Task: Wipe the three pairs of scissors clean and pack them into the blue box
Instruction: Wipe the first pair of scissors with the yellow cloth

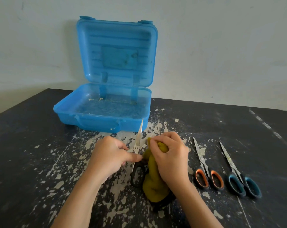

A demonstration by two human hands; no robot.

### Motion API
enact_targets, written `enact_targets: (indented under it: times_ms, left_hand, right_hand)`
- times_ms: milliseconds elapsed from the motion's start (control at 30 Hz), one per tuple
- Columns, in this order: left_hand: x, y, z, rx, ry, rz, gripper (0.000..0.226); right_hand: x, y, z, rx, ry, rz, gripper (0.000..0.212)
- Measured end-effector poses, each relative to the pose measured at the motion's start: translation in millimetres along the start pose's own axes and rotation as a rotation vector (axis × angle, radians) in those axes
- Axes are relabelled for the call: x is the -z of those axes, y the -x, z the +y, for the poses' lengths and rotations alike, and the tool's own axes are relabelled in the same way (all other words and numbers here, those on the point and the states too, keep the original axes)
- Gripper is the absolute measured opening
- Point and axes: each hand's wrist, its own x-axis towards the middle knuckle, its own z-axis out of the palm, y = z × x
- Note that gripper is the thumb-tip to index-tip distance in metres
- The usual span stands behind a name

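Paint-flecked dark table [40, 145], pale wall behind: your blue box [96, 122] stands open at the back, ready for packing. Your left hand [109, 158] pinches the black-handled scissors [140, 130] near the pivot, blades spread for access. Your right hand [170, 158] grips the yellow cloth [153, 183] around one blade. The orange-handled scissors [203, 163] and blue-handled scissors [233, 167] wait at the right.

Plain workroom or home craft corner: paint-flecked, worn black table [40, 145] across lower frame; bare scuffed pale wall [221, 46] across upper frame.
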Motion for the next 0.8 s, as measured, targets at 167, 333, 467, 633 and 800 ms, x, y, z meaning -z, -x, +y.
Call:
enact_targets:
  times_ms: [167,333,467,633,800]
  left_hand:
    - [-0.6,1.3,1.9,-0.035,-0.145,-0.021,0.036]
    - [-0.7,6.8,6.3,-0.061,-0.214,-0.063,0.035]
    - [-2.2,7.8,6.2,-0.017,-0.158,-0.111,0.038]
    - [1.5,5.4,4.3,0.052,-0.023,-0.085,0.044]
    - [5.0,4.0,3.2,0.097,0.071,-0.114,0.038]
  right_hand:
    - [-6.4,4.3,1.1,0.17,0.159,0.036,0.007]
    - [2.4,-4.2,8.2,0.133,0.266,0.084,0.005]
    - [11.2,-10.4,15.9,-0.084,0.192,0.036,0.008]
    - [6.0,-3.3,4.3,0.093,0.102,0.035,0.008]
    - [-0.2,3.3,3.7,0.229,0.129,-0.053,0.014]
